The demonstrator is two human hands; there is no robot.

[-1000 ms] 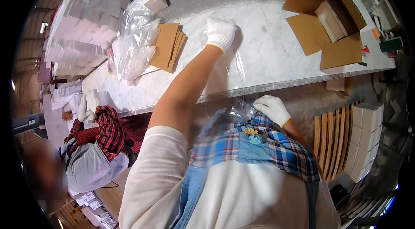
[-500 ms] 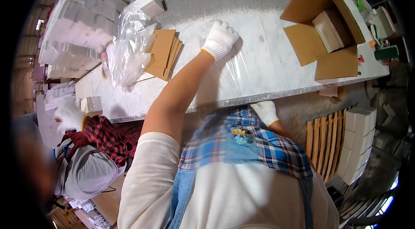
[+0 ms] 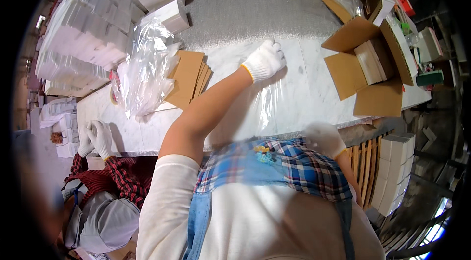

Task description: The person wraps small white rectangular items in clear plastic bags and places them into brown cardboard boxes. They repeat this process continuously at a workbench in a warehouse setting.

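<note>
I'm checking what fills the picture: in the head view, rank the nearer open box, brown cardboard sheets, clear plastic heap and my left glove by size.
1. Nearer open box, flaps included
2. Clear plastic heap
3. Brown cardboard sheets, taken together
4. Left glove

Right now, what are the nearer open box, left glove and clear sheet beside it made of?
Nearer box: matte cardboard; its edge looks ridged. Left glove: matte knit, by its ribbed cuff; cotton or synthetic, can't tell. Clear sheet: probably thin glossy plastic, see-through with bright streaks.
</note>
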